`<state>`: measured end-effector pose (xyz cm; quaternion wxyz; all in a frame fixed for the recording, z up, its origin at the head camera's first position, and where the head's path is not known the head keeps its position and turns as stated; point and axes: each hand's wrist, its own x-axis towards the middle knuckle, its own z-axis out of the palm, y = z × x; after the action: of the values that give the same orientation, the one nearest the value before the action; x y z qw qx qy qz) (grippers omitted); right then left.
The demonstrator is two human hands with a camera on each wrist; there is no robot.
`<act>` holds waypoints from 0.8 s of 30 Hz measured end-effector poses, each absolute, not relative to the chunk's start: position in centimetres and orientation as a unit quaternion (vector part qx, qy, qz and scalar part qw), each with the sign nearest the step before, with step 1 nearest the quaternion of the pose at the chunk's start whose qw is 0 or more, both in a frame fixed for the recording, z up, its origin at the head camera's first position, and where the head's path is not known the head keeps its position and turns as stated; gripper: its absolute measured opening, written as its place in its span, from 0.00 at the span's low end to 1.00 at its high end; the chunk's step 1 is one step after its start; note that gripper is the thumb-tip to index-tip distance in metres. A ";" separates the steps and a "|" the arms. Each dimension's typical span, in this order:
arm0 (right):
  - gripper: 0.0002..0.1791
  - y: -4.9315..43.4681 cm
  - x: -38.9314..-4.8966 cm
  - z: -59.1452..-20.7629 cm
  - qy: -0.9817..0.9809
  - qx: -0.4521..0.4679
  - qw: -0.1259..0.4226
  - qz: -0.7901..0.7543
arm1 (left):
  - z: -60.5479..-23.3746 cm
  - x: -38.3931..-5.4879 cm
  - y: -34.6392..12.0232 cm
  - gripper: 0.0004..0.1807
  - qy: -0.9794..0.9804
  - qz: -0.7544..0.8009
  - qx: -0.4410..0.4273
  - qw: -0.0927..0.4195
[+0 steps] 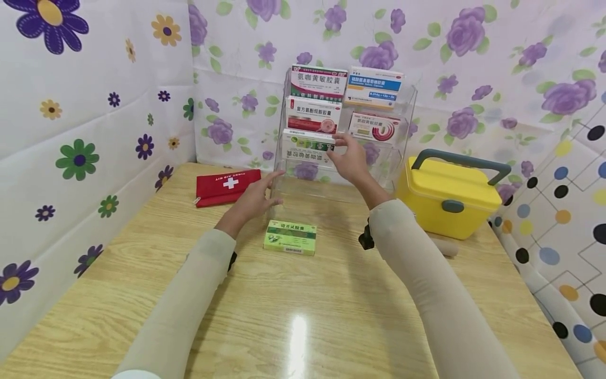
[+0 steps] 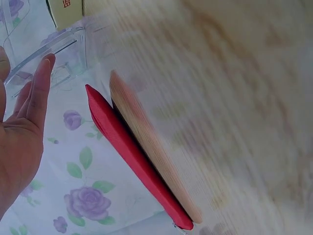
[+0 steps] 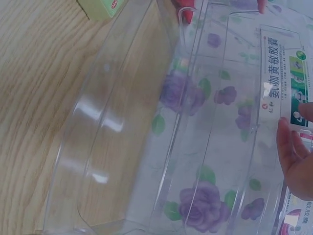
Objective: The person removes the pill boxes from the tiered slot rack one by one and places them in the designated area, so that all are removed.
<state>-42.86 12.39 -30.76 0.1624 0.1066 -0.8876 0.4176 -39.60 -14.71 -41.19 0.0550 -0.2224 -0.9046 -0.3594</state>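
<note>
**Right hand at an upside-down box in the clear rack**

Head view: the white-and-green box (image 1: 305, 145) sits in the left column of the clear rack (image 1: 322, 190), just below a red-and-white box (image 1: 313, 116). The right hand (image 1: 352, 158) has its fingers at the box's right end. Settling it looks like the step in hand: best to press evenly, the left hand (image 1: 255, 199) bracing the rack's side. The lettering is inverted, so turning the box would match its neighbour.

Left wrist view: the left fingers are spread near the rack's edge; contact is unclear. Blur veils the table (image 2: 254, 147).

Right wrist view: the right hand is cut off; whether its fingers pinch or merely touch, I cannot tell. The green box (image 3: 100, 7) is cropped, and glare muddles the plastic edges.
</note>
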 end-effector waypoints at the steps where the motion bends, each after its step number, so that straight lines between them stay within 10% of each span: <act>1: 0.25 12.4 -42.9 -30.8 -0.886 0.104 0.167 0.420 | -41.2 -39.6 -14.7 0.46 -0.904 -0.360 -0.223 0.053; 24: 0.18 12.7 -43.8 -30.8 -0.850 0.093 0.226 0.467 | -41.1 -39.5 -14.7 0.46 -0.904 -0.363 -0.223 0.045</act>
<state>-43.78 12.71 -30.81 0.2259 0.0927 -0.8500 0.4667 -39.49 -14.72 -41.12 0.0448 -0.2226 -0.9036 -0.3634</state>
